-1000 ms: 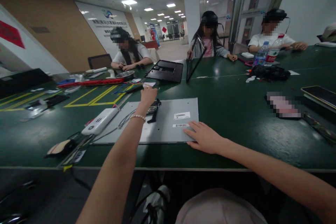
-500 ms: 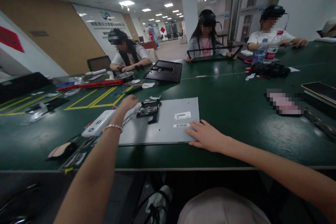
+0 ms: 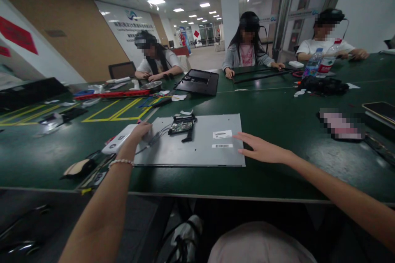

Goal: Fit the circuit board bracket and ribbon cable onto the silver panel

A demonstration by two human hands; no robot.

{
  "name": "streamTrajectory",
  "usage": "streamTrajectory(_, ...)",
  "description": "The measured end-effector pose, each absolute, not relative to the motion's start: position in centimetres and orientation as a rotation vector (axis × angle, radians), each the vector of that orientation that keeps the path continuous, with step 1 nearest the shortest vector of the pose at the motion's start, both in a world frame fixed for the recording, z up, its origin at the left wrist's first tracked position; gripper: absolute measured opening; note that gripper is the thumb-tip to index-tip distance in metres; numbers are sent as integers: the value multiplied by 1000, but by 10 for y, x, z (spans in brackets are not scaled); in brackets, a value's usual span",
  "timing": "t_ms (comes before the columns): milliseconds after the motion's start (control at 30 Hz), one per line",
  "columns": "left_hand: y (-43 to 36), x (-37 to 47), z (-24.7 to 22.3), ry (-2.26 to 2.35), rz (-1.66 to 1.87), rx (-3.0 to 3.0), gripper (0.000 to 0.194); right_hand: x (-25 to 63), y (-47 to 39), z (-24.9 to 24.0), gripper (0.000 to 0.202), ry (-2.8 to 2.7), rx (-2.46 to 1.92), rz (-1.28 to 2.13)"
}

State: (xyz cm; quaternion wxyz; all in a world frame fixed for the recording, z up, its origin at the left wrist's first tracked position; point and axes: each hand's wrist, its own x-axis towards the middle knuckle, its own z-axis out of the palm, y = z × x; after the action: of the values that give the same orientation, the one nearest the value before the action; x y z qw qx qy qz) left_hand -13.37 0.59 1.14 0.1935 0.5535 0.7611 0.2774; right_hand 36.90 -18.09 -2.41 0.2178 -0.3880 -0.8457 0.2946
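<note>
A flat grey display panel [image 3: 210, 158] lies on the green table, its back facing up with two white labels. On it rests a small circuit board in a black frame [image 3: 182, 126], and thin grey cables [image 3: 157, 136] run left from it. My left hand [image 3: 140, 132], with a beaded bracelet at the wrist, is at the panel's left edge beside a white box-shaped device [image 3: 120, 139]; its fingers are bent and mostly hidden. At the right edge, my right hand [image 3: 262, 148] is open with fingers stretched out, their tips over the panel's border.
Left of me lie a computer mouse [image 3: 78, 168] and yellow tape lines. Farther back are a black plastic cover [image 3: 199, 82] and a red strip [image 3: 117, 94]. Bottles [image 3: 325, 61] and phones [image 3: 381, 111] stand or lie right. Three people sit opposite; one handles a black frame [image 3: 262, 74].
My left hand has drawn back toward me to the panel's left edge. My right hand has slid outward to the right. The person opposite has lowered the black frame to the table.
</note>
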Motion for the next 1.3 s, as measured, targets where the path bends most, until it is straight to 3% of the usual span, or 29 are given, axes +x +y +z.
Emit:
streamTrajectory(167,2,-131,13,2163,750,1400,8,387,-170,-27,67,-1864,-1220,1168)
streamTrajectory(400,-1,-130,9,2103,854,1295,7,406,-158,-31,73,-1401,-1108,1545)
streamTrajectory(667,-8,-120,9,1983,918,1179,13,432,-138,-43,73,-1523,-1270,1383)
streamTrajectory(867,-13,-92,-2,1997,1008,1160,10,445,-137,-30,85,-1090,-1263,1508)
streamTrajectory(1300,-41,-69,5,1714,1068,1080,31,471,-137,-24,82,-903,-1275,1469)
